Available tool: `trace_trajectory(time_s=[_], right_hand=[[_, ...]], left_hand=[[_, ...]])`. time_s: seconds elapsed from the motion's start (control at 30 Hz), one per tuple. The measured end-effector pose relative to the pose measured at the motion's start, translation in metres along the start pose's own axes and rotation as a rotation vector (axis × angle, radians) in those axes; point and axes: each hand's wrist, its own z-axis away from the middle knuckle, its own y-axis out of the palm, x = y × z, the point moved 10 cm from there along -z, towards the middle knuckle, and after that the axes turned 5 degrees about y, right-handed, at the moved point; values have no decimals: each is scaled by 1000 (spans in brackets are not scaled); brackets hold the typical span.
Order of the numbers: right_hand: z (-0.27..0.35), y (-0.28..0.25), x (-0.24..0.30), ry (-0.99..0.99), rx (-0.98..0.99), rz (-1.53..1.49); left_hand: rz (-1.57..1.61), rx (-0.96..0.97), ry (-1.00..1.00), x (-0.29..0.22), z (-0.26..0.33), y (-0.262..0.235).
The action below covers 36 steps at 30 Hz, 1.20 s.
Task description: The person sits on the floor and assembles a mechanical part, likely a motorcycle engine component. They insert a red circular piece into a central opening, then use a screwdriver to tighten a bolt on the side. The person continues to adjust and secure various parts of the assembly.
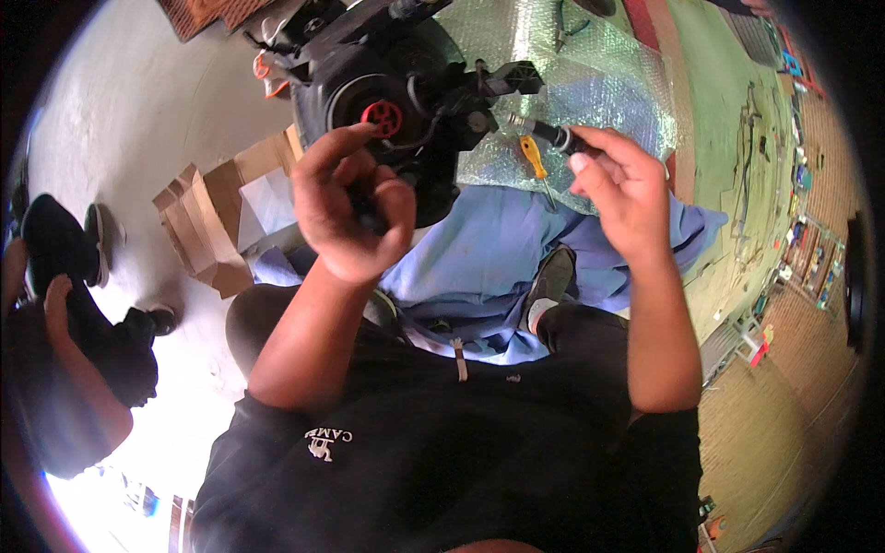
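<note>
Well, the person's right hand (pixel 627 184) pinches a dark, slender rod with a metal tip (pixel 551 135) above the clear bubble-wrap sheet (pixel 604 83), near a yellow-handled screwdriver (pixel 532 157) by its near edge. The left hand (pixel 355 207) curls half-closed before the bulky black plastic assembly (pixel 419 64) at the sheet's left edge, its fingers near a round red piece (pixel 382 119); whether it grips anything, I can't tell.

Smooth pale grey floor (pixel 138 83) fills the left, its lower-left corner blown out white by strong light. Scuffed green strip (pixel 710 92) runs down the right, 1 red band (pixel 643 23) along its inner edge. Beyond the strip's outer edge, a brown ribbed surface (pixel 797 415) (floor or wall, can't tell, fisheye bends it). Similar brown ribbed patch (pixel 198 14) at the grey floor's top edge.
</note>
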Motion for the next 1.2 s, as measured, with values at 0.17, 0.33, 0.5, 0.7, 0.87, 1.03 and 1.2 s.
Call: trace_trajectory(time_s=[0.17,0.33,0.5,0.7,0.87,1.03,1.2], right_hand=[[13,-4,-24,-51,-28,-495],[24,-20,-20,-98,-46,-849],[49,-54,23,-280,-9,-1121],[70,-70,66,-237,-33,-1332],[82,-70,88,-175,-97,-1347],[87,-58,108,-214,31,-1474],[86,-45,120,-215,134,-1508]], left_hand=[[-102,65,-17,0,-13,14],[-308,65,-48,-3,-23,14],[-255,77,39,-12,-26,16],[-198,35,-53,-1,-22,12],[-184,48,-74,0,-25,14],[-224,71,-114,5,-30,12],[-215,82,-69,0,-35,15]])
